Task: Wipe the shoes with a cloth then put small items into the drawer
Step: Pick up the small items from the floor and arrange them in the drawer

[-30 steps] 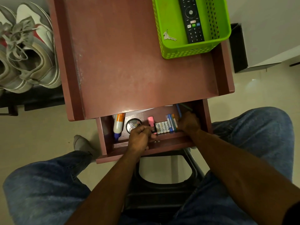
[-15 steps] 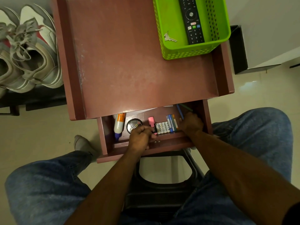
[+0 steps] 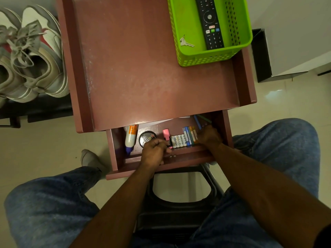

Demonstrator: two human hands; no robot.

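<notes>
The drawer [image 3: 161, 170] of the reddish-brown table [image 3: 152, 68] stands pulled out. Inside lie a glue bottle [image 3: 130, 138], a round tin [image 3: 147, 136], a pink highlighter [image 3: 166, 135], a row of batteries [image 3: 178, 141] and coloured sticks [image 3: 189, 136]. My left hand [image 3: 155, 153] is curled at the highlighter's near end and pinches it. My right hand [image 3: 208, 136] is in the drawer's right end, fingers curled round blue and green pens [image 3: 198, 120]. A pair of grey-white shoes [image 3: 35, 56] sits on a low rack to the left. No cloth is visible.
A green basket [image 3: 211, 57] on the table's far right corner holds a black remote [image 3: 209, 24] and a key [image 3: 185, 42]. A black stool [image 3: 179, 212] is between my knees. A dark box [image 3: 261, 56] stands right of the table.
Both hands stay in the drawer almost where they were; the right hand has shifted slightly toward the pens.
</notes>
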